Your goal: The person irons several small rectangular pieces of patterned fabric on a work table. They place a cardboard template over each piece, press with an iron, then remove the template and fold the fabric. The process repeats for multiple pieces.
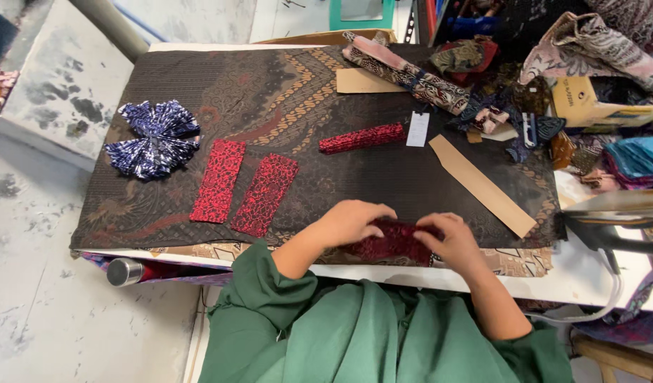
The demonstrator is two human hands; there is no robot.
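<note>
**Both hands on a folded red cloth at the table's near edge**

We see a dark red patterned piece of fabric [394,241], bunched and folded, at the near edge of the table, on the dark brown batik cloth [284,106] that covers it. The left hand [351,221] curls closed over its left end; the right hand [451,237] pinches its right end with bent fingers. Left of the hands lie two flat red patterned strips [218,180], side by side. Beyond them sits a pleated blue fabric bow [154,138]. Farther back lies a folded red strip [362,137], with a long tan paper template [481,186] to the right.
</note>
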